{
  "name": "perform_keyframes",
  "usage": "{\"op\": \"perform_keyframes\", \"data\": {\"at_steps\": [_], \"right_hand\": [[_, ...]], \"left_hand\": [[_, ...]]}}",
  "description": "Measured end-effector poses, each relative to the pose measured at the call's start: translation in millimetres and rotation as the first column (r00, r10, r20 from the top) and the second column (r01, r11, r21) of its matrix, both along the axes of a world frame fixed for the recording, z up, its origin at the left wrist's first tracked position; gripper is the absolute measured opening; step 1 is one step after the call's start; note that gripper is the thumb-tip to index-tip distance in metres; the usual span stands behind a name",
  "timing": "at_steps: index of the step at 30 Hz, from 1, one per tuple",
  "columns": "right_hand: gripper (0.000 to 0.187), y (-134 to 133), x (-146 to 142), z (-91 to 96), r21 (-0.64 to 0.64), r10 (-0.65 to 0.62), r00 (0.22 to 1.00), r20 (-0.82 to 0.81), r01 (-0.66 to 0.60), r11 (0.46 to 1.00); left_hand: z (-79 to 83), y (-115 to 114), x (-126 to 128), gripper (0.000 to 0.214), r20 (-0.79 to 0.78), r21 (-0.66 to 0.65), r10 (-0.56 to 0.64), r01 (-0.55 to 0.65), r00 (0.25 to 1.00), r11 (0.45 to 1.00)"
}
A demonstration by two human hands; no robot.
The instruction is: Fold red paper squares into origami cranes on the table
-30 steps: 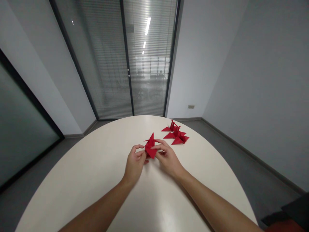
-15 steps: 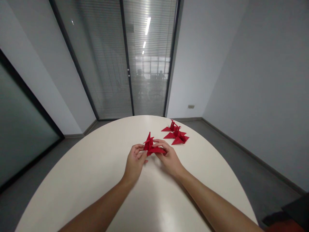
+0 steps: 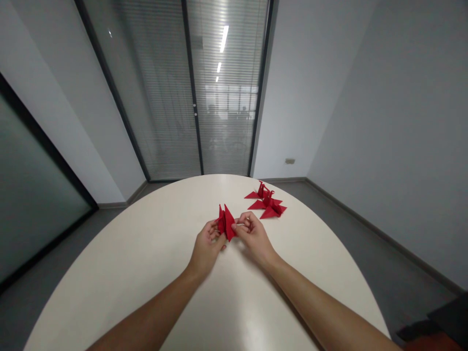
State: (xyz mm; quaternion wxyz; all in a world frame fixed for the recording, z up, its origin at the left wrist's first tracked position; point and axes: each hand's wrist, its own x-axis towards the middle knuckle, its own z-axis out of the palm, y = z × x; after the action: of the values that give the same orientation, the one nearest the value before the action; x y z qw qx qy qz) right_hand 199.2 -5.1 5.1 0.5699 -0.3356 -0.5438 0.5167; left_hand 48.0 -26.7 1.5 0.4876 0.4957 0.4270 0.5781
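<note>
Red paper pc. [image 3: 228, 225] over bench [image 3: 127, 258], pinched betw. L hand [image 3: 206, 244] & R hand [image 3: 256, 239], grips narrow. Appears done: approx. 3 folded cranes [image 3: 269, 202], beyond R hand. Outstanding: held pc., flaps unspread.

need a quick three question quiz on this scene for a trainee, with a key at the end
1. True or false: the left hand and right hand both touch the paper.
2. Where do the cranes lie on the table?
A) left of the paper
B) beyond the right hand
C) under the left hand
3. Fill in: the paper and the cranes are both ____ in colour.

Key: 1 true; 2 B; 3 red
</note>
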Motion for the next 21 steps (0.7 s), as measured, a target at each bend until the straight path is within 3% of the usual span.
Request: {"op": "perform_keyframes", "data": {"at_steps": [4, 8, 13, 17, 21], "right_hand": [[0.021, -3.2, -1.3, 1.5, 0.004, 0.066, 0.991, 0.115, -0.066, 0.998], [0.031, -7.8, -4.8, 4.4, -0.037, 0.179, 0.981, 0.068, -0.177, 0.983], [0.035, -6.0, -6.0, 1.9, -0.013, 0.073, 0.997, -0.016, -0.073, 0.997], [0.048, -3.6, -3.9, 2.0, -0.024, 0.062, 0.996, -0.063, -0.064, 0.998], [0.042, -1.7, -2.3, 5.8, 0.010, -0.004, 0.999, -0.033, 0.004, 1.000]], "left_hand": [[-1.4, -0.5, -0.8, 0.038, -0.062, 0.013, 0.002, -0.001, 0.998, 1.000], [0.0, -0.8, -0.8, 0.037, -0.069, 0.016, 0.010, -0.009, 0.998, 1.000], [2.4, -3.2, -0.1, 0.037, -0.123, 0.001, -0.003, 0.003, 0.992, 1.000], [3.6, -5.5, -0.2, 0.032, -0.153, 0.025, -0.032, 0.036, 0.988, 0.999], [4.5, -5.8, -0.5, 0.027, -0.174, 0.049, -0.066, 0.076, 0.983, 0.996]]}}
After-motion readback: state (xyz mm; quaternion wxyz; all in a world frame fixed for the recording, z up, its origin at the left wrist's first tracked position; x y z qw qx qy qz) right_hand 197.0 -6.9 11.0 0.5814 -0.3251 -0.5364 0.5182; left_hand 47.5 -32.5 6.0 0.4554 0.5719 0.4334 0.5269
